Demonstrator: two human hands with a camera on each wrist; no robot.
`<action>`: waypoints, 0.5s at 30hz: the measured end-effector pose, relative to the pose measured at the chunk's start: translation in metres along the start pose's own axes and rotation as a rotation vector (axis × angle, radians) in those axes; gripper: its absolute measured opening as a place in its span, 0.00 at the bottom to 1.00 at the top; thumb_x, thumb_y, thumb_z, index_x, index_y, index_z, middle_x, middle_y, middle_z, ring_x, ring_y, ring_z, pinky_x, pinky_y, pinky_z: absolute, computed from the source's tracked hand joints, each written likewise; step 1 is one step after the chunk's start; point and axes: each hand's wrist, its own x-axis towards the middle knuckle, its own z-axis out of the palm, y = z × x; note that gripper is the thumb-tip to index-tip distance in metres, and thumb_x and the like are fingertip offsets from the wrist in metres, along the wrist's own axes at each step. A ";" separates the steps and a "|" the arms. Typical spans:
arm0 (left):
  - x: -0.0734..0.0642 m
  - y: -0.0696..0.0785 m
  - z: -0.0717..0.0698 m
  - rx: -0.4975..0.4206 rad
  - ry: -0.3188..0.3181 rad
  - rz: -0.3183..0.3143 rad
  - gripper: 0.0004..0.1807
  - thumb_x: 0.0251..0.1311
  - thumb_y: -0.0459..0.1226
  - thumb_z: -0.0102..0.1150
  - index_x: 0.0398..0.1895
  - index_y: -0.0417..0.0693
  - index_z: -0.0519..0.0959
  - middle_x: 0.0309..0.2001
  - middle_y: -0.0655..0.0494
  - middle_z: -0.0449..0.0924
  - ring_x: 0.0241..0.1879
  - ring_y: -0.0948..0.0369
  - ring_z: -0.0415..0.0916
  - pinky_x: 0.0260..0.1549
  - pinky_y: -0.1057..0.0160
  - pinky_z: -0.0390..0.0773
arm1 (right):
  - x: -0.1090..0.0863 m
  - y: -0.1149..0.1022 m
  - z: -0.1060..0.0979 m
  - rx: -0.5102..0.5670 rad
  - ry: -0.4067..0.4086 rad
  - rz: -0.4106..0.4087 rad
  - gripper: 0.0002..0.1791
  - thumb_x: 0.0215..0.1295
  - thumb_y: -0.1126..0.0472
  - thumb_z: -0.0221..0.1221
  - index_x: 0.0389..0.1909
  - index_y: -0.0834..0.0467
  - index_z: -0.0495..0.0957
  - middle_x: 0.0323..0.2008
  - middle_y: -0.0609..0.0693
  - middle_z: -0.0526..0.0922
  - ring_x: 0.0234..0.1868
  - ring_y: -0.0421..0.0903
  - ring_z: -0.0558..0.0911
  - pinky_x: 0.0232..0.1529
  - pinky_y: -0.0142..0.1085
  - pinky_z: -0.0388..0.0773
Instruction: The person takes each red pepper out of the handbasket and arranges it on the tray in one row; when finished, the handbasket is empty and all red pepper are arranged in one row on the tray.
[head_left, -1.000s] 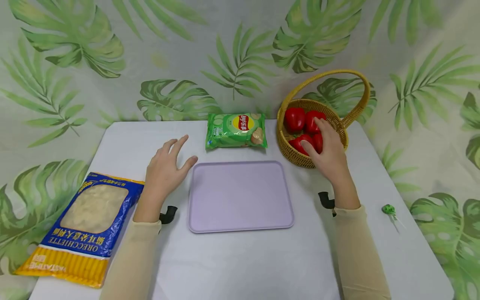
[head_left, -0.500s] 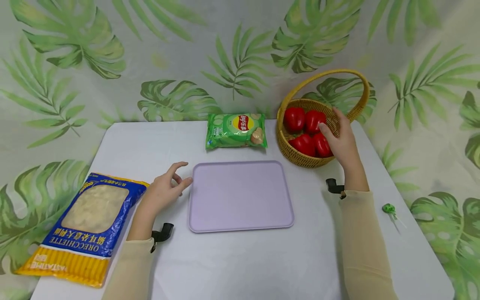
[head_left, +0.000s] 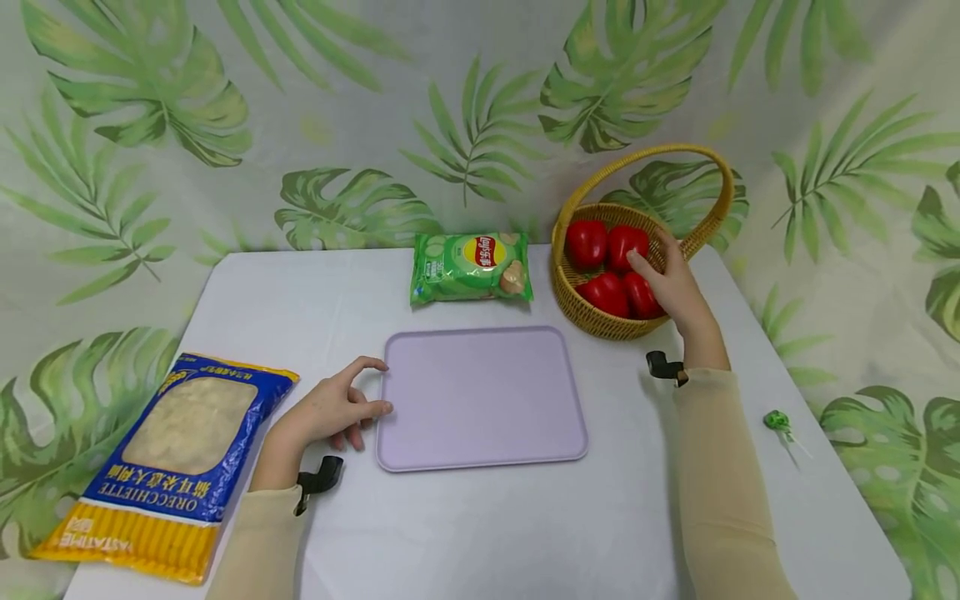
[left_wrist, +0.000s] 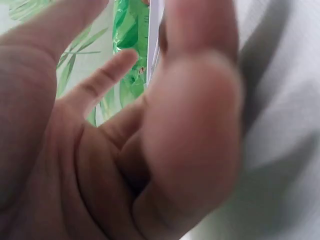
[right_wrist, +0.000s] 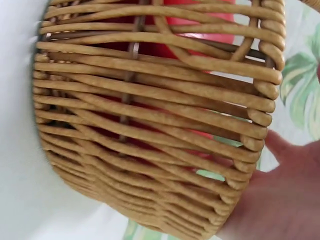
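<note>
My left hand (head_left: 330, 408) is at the left edge of the lilac tray (head_left: 480, 400). Its thumb and index finger are spread at the rim, the other fingers bent below; a firm grip does not show. In the left wrist view, the blurred fingers (left_wrist: 192, 130) hold nothing visible. Over the right side of a wicker basket (head_left: 600, 323) reaches my right hand (head_left: 681, 292), thumb and index finger apart beside glossy red fruits or vegetables (head_left: 606, 294). The basket (right_wrist: 150, 115) hides its fingertips in the right wrist view.
A green chip bag (head_left: 471, 267) lies behind the tray. On the left is a blue and yellow orecchiette bag (head_left: 180, 433). A green-wrapped lollipop (head_left: 777, 422) lies near the right table edge. The basket's tall handle (head_left: 660, 150) arches above it.
My left hand has come down and toward me to the tray's left edge. My right hand drew right, then came slightly back left over the basket. The red items stayed in place.
</note>
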 end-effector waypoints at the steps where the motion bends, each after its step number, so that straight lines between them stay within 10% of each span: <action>1: 0.000 -0.001 0.001 -0.010 -0.018 0.004 0.39 0.65 0.52 0.73 0.74 0.69 0.63 0.28 0.51 0.82 0.19 0.52 0.85 0.17 0.57 0.81 | 0.001 -0.001 0.000 -0.001 -0.025 0.017 0.55 0.75 0.30 0.52 0.87 0.46 0.32 0.88 0.59 0.35 0.88 0.63 0.38 0.82 0.71 0.41; 15: 0.002 -0.007 0.003 -0.060 -0.107 0.014 0.45 0.59 0.47 0.78 0.75 0.67 0.60 0.23 0.51 0.83 0.17 0.53 0.85 0.13 0.63 0.75 | 0.004 -0.015 -0.001 -0.018 -0.221 0.113 0.58 0.75 0.43 0.61 0.86 0.54 0.29 0.86 0.66 0.39 0.85 0.69 0.45 0.82 0.69 0.50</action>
